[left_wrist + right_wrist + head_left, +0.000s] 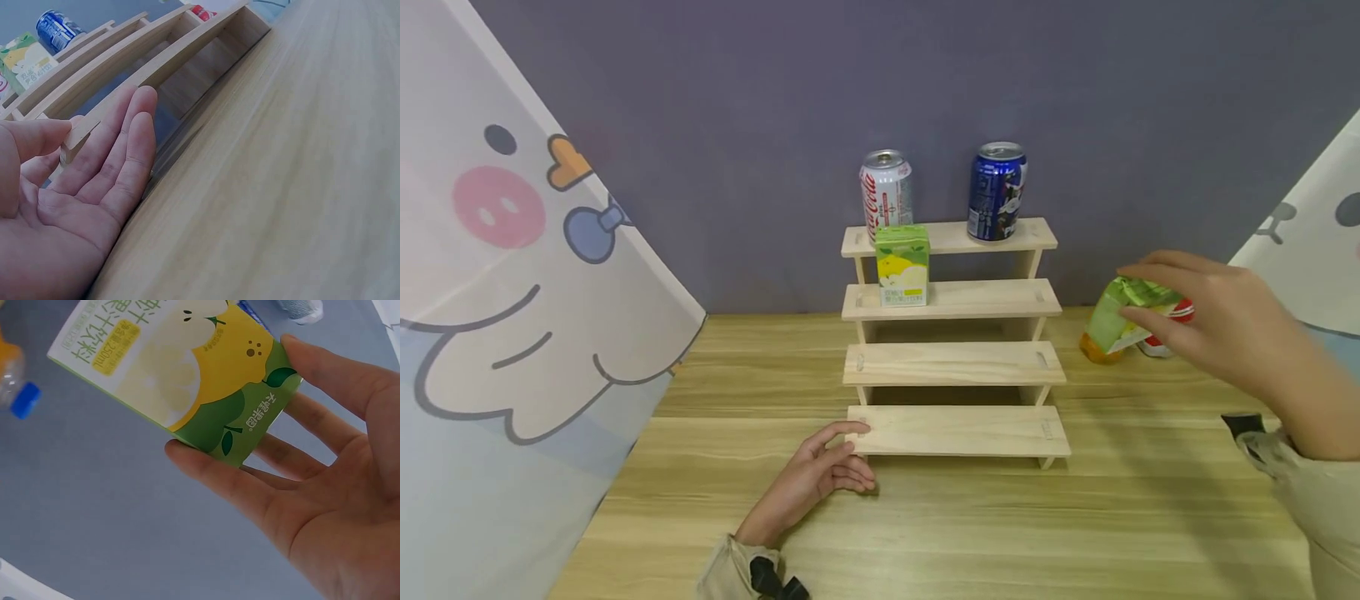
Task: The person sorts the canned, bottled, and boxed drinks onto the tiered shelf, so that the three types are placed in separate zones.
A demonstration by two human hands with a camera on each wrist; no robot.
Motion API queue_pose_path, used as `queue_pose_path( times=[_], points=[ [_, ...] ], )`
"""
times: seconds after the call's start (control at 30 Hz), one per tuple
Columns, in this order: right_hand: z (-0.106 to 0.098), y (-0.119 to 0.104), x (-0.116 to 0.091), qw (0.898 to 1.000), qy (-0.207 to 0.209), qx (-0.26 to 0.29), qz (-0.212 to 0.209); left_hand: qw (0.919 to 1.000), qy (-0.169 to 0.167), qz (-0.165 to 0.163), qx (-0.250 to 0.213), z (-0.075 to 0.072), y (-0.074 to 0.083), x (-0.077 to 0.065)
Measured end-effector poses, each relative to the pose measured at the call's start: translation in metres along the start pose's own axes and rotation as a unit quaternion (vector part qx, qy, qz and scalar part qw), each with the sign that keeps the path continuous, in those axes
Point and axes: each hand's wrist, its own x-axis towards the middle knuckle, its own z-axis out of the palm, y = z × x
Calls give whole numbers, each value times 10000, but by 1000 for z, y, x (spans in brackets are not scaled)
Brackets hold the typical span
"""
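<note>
My right hand point(1225, 317) grips a green, white and yellow juice box point(206, 369) by its end, tilted, right of a stepped wooden shelf point(955, 431). Thumb and fingers lie along the box's edges in the right wrist view. At the shelf's lowest step, my left hand point(820, 471) pinches the left end of the board, with the other fingers below it in the left wrist view. A matching juice box point(902, 267) stands upright on the second step from the top. The top step bears a white Coca-Cola can point(886, 192) at left and a blue can point(997, 192) at right.
Behind the held box, an orange bottle point(1099, 347) and a red-and-white item point(1156, 346) are partly hidden on the wooden table point(737, 375). The bottle's blue cap point(26, 400) shows in the right wrist view. A grey wall stands behind, with cartoon-printed panels point(550, 250) either side.
</note>
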Motion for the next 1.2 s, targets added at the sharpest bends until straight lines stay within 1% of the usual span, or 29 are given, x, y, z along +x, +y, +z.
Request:
queue_pose_path(
  times=[0.17,0.3,0.43,0.57,0.83,1.07,1.2],
  points=[
    [-7,-12,11,9998,-155,101,96,10000,-11,61,-16,-1,1,0],
    [-8,-22,22,9996,-281,100,-19,10000,9,64,-4,-1,1,0],
    [-7,-28,33,9990,-320,303,-123,10000,49,7,27,0,1,0],
    [-2,-34,45,9981,-338,507,-107,10000,57,-23,20,0,1,0],
    [9,-40,65,9972,-435,610,-18,10000,45,-15,58,1,1,0],
    [27,-46,78,9958,-319,811,269,9999,65,-22,74,2,1,0],
    [36,-50,85,9954,-266,803,443,9999,87,-10,97,2,1,1]
  ],
)
